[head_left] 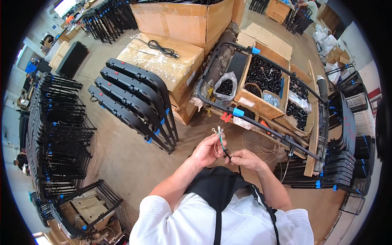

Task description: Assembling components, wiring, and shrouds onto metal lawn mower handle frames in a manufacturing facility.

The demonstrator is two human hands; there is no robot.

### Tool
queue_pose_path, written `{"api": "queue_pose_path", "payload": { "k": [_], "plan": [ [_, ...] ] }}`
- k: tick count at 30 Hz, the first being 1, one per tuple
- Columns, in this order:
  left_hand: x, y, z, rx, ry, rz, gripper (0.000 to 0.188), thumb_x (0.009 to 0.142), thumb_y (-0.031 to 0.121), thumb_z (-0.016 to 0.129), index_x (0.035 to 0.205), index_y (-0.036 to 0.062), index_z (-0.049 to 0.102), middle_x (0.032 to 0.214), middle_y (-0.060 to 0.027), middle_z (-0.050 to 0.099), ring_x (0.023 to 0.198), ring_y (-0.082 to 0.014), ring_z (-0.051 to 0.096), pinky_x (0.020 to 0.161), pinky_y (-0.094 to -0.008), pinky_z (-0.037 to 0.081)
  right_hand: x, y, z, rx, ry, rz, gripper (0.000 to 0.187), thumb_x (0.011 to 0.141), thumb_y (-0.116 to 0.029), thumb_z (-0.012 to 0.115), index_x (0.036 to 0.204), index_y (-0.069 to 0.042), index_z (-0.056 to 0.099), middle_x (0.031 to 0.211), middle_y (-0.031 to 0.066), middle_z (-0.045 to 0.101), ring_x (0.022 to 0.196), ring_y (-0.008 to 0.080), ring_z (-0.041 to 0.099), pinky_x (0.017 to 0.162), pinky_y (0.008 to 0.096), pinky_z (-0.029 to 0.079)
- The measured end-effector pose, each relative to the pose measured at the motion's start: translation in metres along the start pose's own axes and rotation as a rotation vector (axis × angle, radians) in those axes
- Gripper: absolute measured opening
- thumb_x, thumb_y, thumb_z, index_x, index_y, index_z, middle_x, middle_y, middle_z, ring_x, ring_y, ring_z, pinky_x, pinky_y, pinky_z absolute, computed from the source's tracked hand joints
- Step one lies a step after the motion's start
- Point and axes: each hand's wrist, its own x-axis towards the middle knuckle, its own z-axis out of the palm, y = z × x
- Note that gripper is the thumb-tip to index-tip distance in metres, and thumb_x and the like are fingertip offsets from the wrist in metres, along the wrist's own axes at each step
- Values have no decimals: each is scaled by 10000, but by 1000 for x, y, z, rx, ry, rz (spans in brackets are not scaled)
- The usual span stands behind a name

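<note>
In front of my chest, my left hand (206, 151) is closed round the split end of a black cable. Thin wires (221, 136), one of them green, stick up past its fingers and end in small metal or clear terminals. Close beside it, my right hand (247, 159) pinches the black sheath (227, 154) of the same cable. Most of the cable's length is hidden by my hands and the black apron (216, 185). Just beyond my hands, a black tubular frame (261, 125) with blue tape lies across the parts boxes.
Wooden boxes (261, 105) of black parts and screws stand ahead on the right. A coiled black cable (161, 48) lies on a taped carton (126, 57). Several black frames (134, 106) stand at the left, with a longer row (61, 134) beyond them. More frames (335, 169) are stacked at the right.
</note>
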Motion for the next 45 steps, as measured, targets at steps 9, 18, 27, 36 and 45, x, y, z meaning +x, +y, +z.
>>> {"api": "queue_pose_path", "payload": {
  "k": [9, 18, 27, 36, 45],
  "plan": [
    [54, 35, -60, 401, 305, 198, 251, 1116, 317, 550, 1151, 94, 658, 747, -8, 692, 516, -68, 558, 466, -226, 426, 73, 38, -18, -20, 117, 217, 365, 1085, -426, 595, 1151, -96, 736, 708, -101, 433, 623, 47, 403, 553, 240, 330],
    [120, 77, -98, 629, 392, 145, 237, 1109, 275, 563, 1101, 79, 697, 793, 13, 695, 609, -53, 569, 528, -221, 434, 124, 70, -28, -17, 323, 180, 333, 1083, -374, 605, 1127, -80, 754, 855, -52, 572, 800, 90, 533, 751, 257, 461],
    [144, 86, -111, 720, 303, 37, 274, 1113, 255, 560, 1206, 51, 716, 804, 13, 695, 673, -55, 562, 621, -237, 469, 123, 78, -38, 112, 412, 383, 335, 1082, -355, 592, 1136, -68, 756, 878, -11, 613, 879, 107, 559, 830, 291, 476],
    [147, 113, -109, 832, 360, -130, 290, 1097, 289, 597, 1137, 47, 752, 837, -7, 737, 669, -60, 609, 617, -232, 494, 133, 76, -38, 73, 409, 226, 355, 1081, -378, 584, 1124, -71, 757, 860, -12, 584, 842, 107, 534, 798, 288, 463],
    [149, 116, -108, 857, 404, -142, 296, 1069, 336, 648, 1066, 57, 748, 925, -38, 781, 750, -78, 700, 650, -239, 520, 134, 82, -33, 185, 432, 219, 341, 1089, -374, 575, 1124, -88, 757, 861, -26, 581, 838, 96, 528, 795, 276, 450]
  ]
}}
